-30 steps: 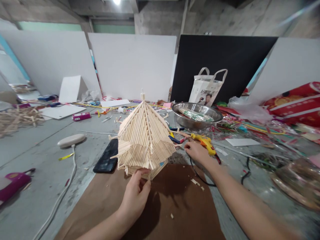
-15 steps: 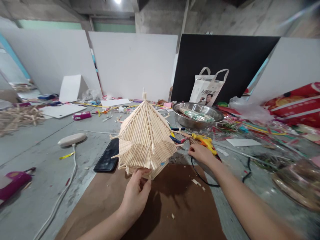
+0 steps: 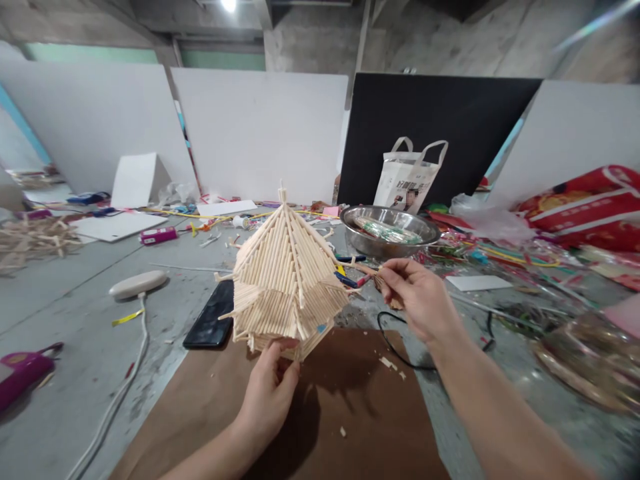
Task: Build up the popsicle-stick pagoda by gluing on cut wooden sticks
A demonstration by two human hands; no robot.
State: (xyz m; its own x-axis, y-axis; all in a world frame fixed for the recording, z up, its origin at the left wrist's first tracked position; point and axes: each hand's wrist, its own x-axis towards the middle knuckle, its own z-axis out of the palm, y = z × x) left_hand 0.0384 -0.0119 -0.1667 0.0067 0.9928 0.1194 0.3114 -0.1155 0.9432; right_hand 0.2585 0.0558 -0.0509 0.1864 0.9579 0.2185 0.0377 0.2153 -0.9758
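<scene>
A model pavilion roof (image 3: 280, 273) built of pale wooden sticks stands in front of me, tilted, with a pointed top and upturned corner tips. My left hand (image 3: 273, 383) grips its lower front edge between thumb and fingers. To the right, my right hand (image 3: 415, 293) is closed in a pinch beside a brown bundle (image 3: 385, 288). What its fingertips hold is too small to make out. Blue-handled pliers (image 3: 346, 279) lie between the roof and this hand. Under the roof spreads a sheet of brown paper (image 3: 370, 413) with small wood scraps.
A black phone (image 3: 210, 317) and a white power adapter (image 3: 139, 285) with a cable lie left. Purple glue gun (image 3: 25, 377) sits at the left edge. Behind are a metal basin (image 3: 390, 248) and white bag (image 3: 407, 180). A black cord (image 3: 395, 350) curls at right.
My right hand has lifted and turned, covering where the yellow glue gun showed before; its fingers are now pinched higher. The left hand keeps its grip on the roof. The view has shifted slightly.
</scene>
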